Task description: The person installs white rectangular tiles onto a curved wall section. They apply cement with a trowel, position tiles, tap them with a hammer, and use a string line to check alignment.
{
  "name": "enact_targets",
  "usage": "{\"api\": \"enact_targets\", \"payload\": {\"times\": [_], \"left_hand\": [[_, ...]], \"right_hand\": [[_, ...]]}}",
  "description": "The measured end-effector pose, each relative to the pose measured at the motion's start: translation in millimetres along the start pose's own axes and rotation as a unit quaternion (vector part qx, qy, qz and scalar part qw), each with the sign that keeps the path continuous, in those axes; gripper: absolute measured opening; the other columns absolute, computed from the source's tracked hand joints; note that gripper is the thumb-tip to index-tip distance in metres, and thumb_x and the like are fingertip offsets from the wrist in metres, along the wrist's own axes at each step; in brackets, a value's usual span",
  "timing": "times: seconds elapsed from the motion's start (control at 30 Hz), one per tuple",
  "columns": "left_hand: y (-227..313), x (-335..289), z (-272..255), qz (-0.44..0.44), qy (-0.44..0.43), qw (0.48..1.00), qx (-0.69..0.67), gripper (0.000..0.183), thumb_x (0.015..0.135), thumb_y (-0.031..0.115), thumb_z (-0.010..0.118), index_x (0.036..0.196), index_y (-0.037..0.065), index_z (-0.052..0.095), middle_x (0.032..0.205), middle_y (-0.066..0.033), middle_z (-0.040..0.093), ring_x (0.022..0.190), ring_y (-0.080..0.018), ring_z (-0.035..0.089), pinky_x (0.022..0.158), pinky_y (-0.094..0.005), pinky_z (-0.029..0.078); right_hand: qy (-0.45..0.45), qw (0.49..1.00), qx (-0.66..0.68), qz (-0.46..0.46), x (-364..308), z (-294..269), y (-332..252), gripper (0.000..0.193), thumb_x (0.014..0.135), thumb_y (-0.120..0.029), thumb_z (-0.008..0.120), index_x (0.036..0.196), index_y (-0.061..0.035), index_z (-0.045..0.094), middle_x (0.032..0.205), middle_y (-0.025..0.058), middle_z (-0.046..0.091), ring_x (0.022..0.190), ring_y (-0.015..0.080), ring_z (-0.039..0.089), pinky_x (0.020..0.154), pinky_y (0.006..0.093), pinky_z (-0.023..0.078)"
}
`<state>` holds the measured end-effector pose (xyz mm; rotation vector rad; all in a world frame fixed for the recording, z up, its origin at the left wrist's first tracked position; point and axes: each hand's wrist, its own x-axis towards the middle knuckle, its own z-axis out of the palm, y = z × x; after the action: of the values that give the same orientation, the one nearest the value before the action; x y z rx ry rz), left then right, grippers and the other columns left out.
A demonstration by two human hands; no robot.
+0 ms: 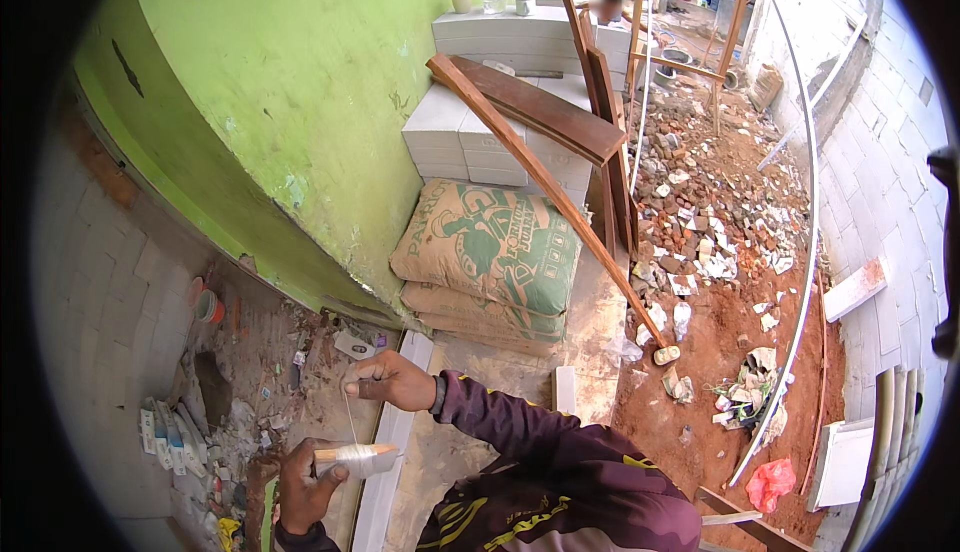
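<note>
My left hand [308, 489] is closed around one end of a short wooden stick wound with white string [356, 457]. The bare tip of the stick points right, away from my fingers. Above it, my right hand [396, 383] pinches a thin strand of string [349, 414] between thumb and forefinger. The strand runs taut from the winding up to those fingertips. A dark maroon sleeve with yellow marks covers my right arm. Below both hands lies a pale, long ledge [385, 472].
Stacked cement sacks [490, 252] stand ahead against a green wall [270, 82]. Behind them are white blocks [440, 137] with leaning wooden planks [540, 182]. Rubble [700, 212] and a curved white pipe [812, 212] lie to the right. A person [607, 4] is far back.
</note>
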<state>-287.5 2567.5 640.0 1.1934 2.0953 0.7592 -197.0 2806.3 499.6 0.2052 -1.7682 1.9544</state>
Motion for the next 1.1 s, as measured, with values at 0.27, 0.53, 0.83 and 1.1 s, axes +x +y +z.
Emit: {"api": "enact_targets", "payload": {"times": [0.27, 0.53, 0.83, 1.1], "left_hand": [[-4.2, 34.1, -2.0, 0.031, 0.342, 0.937, -0.065, 0.04, 0.088, 0.03, 0.076, 0.103, -0.005, 0.064, 0.101, -0.0137, 0.062, 0.087, -0.021, 0.059, 0.078, -0.0317, 0.049], [-2.4, 38.3, 9.1, 0.157, 0.266, 0.917, -0.254, 0.054, 0.084, 0.036, 0.081, 0.105, -0.009, 0.061, 0.095, -0.014, 0.065, 0.09, -0.0259, 0.064, 0.083, -0.0346, 0.05], [23.4, 31.1, 4.6, 0.148, 0.18, 0.939, -0.251, 0.039, 0.091, 0.027, 0.073, 0.115, -0.003, 0.063, 0.098, -0.0139, 0.066, 0.085, -0.0222, 0.063, 0.073, -0.0358, 0.049], [26.3, 14.5, -8.5, 0.106, 0.044, 0.988, -0.1, 0.034, 0.086, 0.025, 0.078, 0.103, -0.001, 0.065, 0.095, -0.0101, 0.063, 0.087, -0.022, 0.062, 0.078, -0.0367, 0.048]], "right_hand": [[-0.122, 0.991, 0.048, 0.023, -33.5, 33.7, -32.4, 0.025, 0.102, -0.021, 0.06, 0.096, 0.0031, 0.065, 0.078, 0.0025, 0.059, 0.075, 0.0125, 0.05, 0.073, 0.0302, 0.045], [-0.015, 0.999, 0.024, 0.034, -10.7, 1.7, -30.7, 0.025, 0.102, -0.022, 0.061, 0.092, 0.0007, 0.066, 0.073, -0.0015, 0.054, 0.072, 0.0085, 0.048, 0.067, 0.0291, 0.042], [-0.072, 0.962, 0.213, 0.156, -7.9, 35.7, -48.9, 0.025, 0.103, -0.022, 0.059, 0.095, 0.0009, 0.068, 0.074, -0.0041, 0.06, 0.068, 0.0057, 0.05, 0.062, 0.0274, 0.041], [-0.015, 0.994, 0.103, 0.027, 2.0, 13.9, -52.0, 0.025, 0.102, -0.024, 0.061, 0.099, -0.0002, 0.07, 0.069, -0.0016, 0.06, 0.064, 0.0098, 0.051, 0.06, 0.0301, 0.042]]}}
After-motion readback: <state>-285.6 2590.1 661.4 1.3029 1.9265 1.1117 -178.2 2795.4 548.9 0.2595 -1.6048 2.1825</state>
